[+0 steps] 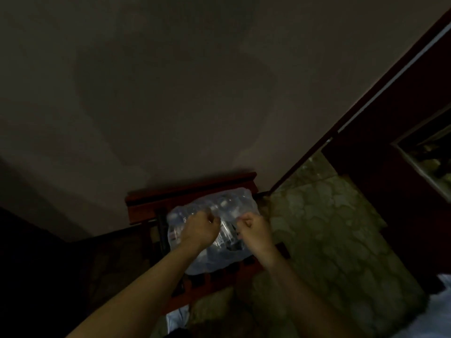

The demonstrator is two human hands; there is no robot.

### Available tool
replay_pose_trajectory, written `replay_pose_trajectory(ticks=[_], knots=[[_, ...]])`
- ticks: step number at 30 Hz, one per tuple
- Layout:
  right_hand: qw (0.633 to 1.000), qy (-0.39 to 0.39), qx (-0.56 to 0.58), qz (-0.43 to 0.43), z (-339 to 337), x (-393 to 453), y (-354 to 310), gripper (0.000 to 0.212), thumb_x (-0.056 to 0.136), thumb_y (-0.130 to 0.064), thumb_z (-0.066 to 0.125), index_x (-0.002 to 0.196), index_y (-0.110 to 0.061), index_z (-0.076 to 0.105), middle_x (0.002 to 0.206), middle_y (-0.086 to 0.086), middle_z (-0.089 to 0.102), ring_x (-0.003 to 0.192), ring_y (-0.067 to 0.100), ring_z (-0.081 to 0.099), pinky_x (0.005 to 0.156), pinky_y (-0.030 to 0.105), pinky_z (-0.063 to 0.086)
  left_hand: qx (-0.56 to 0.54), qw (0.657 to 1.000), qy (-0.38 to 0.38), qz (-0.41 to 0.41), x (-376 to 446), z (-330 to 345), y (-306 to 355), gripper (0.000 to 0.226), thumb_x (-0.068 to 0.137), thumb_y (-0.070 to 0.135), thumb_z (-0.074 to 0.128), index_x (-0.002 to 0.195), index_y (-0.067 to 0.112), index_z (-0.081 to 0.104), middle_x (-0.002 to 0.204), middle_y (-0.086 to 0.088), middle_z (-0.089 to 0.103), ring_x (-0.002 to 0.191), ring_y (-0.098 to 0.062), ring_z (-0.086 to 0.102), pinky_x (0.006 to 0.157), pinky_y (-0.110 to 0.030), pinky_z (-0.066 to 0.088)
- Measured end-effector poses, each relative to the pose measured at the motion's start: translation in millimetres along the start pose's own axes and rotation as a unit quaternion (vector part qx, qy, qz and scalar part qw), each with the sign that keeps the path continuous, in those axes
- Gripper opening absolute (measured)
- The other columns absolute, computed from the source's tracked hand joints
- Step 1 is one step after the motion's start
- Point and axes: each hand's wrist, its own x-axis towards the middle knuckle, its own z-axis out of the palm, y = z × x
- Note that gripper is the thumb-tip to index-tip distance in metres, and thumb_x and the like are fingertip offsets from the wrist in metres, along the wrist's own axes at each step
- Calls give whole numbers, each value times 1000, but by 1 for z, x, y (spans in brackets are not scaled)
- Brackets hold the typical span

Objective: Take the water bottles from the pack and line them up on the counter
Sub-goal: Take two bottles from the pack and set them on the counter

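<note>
A pack of water bottles [231, 203] in clear plastic wrap lies on a dark red wooden chair [146, 203] against the wall. Both hands are on top of the pack. My left hand [201, 228] is curled into a fist and pinches the wrap on the left side of the pack. Just to the right of it, my right hand [253, 230] pinches the wrap in the same way. A gap in the wrap shows between the two fists, with bottles blurred inside it. The room is dim and single bottles are hard to make out.
A plain wall [195, 93] fills the upper view. To the right runs a patterned stone floor [329, 228] and a dark wooden door frame [366, 113]. Something white [439, 308] lies at the lower right edge.
</note>
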Motion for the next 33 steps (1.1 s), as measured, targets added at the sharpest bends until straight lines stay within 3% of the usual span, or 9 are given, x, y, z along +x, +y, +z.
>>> replay_pose_trajectory(ticks=[5, 8, 11, 13, 15, 21, 23, 26, 33], knots=[[993, -101, -24, 57, 20, 26, 34, 26, 92, -10, 54, 68, -14, 61, 72, 13, 64, 78, 32, 64, 78, 46, 55, -11, 999, -38, -37, 26, 24, -12, 31, 98, 23, 51, 78, 5, 65, 71, -12, 64, 64, -20, 57, 59, -30, 46], [984, -154, -30, 81, 32, 39, 52, 16, 94, -13, 54, 82, -12, 65, 73, 1, 61, 80, 22, 62, 71, 32, 50, -2, 996, -67, -54, 35, 42, -24, 25, 100, 21, 49, 88, 7, 66, 78, -7, 63, 65, -14, 54, 56, -23, 41], [977, -186, -61, 87, 47, 58, 70, 18, 96, -15, 52, 93, -6, 67, 85, 7, 66, 75, 12, 60, 61, 21, 43, 12, 993, -88, -82, 44, 59, -35, 27, 97, 14, 47, 76, 10, 63, 81, -6, 63, 78, -18, 57, 60, -25, 41], [972, -202, -85, 88, 58, 75, 81, 21, 96, -14, 51, 93, -2, 68, 90, 13, 68, 80, 20, 64, 64, 27, 46, 17, 990, -98, -97, 52, 70, -40, 28, 96, 13, 47, 78, 4, 65, 91, -14, 69, 90, -28, 64, 71, -31, 49], [962, -227, -122, 90, 70, 92, 92, 24, 96, -11, 50, 77, -5, 64, 78, 9, 63, 83, 25, 62, 68, 30, 44, 24, 988, -108, -106, 62, 81, -42, 30, 98, 14, 48, 97, -6, 70, 107, -20, 70, 101, -32, 64, 83, -35, 50], [943, -262, -179, 101, 105, 130, 124, 34, 98, -4, 40, 67, -12, 49, 78, 9, 60, 82, 23, 54, 65, 29, 39, 76, 977, -143, -139, 107, 121, -58, 34, 101, 15, 42, 108, -5, 68, 119, -20, 67, 109, -30, 62, 93, -33, 47], [938, -276, -180, 104, 117, 139, 135, 28, 100, -5, 38, 83, -3, 61, 97, 18, 66, 86, 24, 58, 65, 26, 42, 81, 971, -154, -166, 118, 132, -68, 32, 101, 13, 42, 115, -5, 64, 123, -20, 65, 114, -31, 61, 98, -34, 46], [929, -289, -195, 127, 132, 146, 148, 29, 102, -8, 36, 111, 3, 62, 117, 22, 63, 107, 32, 60, 81, 33, 45, 64, 961, -141, -229, 128, 145, -84, 30, 100, 15, 46, 116, -5, 63, 122, -23, 65, 115, -34, 61, 98, -40, 49], [932, -256, -202, 156, 150, 156, 159, 24, 98, -18, 44, 105, -6, 64, 113, 16, 67, 103, 32, 64, 73, 32, 39, 24, 933, -88, -348, 138, 171, -120, 36, 94, 19, 56, 122, -3, 61, 124, -21, 64, 115, -36, 61, 95, -40, 50]])
